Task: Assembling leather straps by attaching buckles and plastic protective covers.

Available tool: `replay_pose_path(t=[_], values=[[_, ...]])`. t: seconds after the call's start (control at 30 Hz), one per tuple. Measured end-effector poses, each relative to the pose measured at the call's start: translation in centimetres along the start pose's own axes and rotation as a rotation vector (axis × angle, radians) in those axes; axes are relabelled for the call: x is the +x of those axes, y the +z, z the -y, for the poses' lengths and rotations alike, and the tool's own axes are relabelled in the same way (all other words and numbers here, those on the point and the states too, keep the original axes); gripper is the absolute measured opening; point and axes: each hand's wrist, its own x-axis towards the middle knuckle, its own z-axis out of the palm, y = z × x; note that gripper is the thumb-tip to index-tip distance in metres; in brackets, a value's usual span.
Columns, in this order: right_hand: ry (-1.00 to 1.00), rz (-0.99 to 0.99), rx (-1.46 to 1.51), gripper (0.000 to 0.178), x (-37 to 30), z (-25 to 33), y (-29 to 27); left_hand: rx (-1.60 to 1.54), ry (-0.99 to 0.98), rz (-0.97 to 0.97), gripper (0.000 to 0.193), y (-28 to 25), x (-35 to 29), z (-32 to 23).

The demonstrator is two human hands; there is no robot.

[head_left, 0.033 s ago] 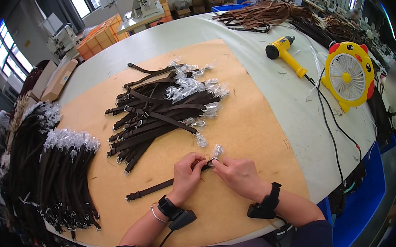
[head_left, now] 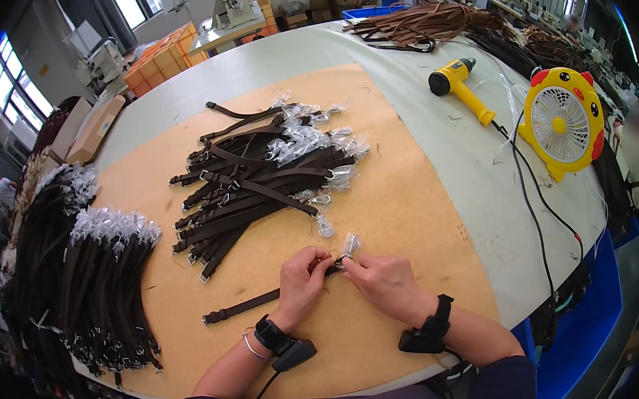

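Observation:
A dark brown strap (head_left: 245, 305) lies slantwise on the tan board, its buckle end toward the left. Its other end runs up between my hands to a metal clasp wrapped in clear plastic (head_left: 352, 243). My left hand (head_left: 301, 283) is closed, thumb and fingers pinched on the strap close to that end. Beside it my right hand (head_left: 390, 283) pinches the strap just below the wrapped clasp. A fine thread seems to stick out by the left fingertips. Just beyond the hands lies a loose pile of similar straps (head_left: 260, 179) with buckles and plastic-wrapped ends.
At the left hangs a thick row of dark straps (head_left: 106, 295) with wrapped tops over the table edge. A yellow heat gun (head_left: 462, 90) and a yellow fan (head_left: 561, 126) with cables stand at the far right. Brown strips (head_left: 426, 23) lie at the back; a blue bin (head_left: 583, 314) is beside the table.

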Motion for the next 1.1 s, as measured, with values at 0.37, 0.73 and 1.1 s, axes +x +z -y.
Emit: replay_pose_path(t=[0.37, 0.73, 1.1], values=[[-0.023, 0.072, -0.026, 0.010, 0.30, 0.21, -0.24, -0.015, -0.062, 0.017, 0.005, -0.05, 0.16, -0.25], [-0.005, 0.023, 0.038, 0.008, 0.09, 0.05, 0.24, -0.059, -0.087, -0.001, 0.005, -0.05, 0.10, 0.53], [-0.024, 0.019, 0.017, 0.010, 0.23, 0.08, 0.46, -0.152, -0.116, -0.001, 0.006, -0.04, 0.28, 0.31]])
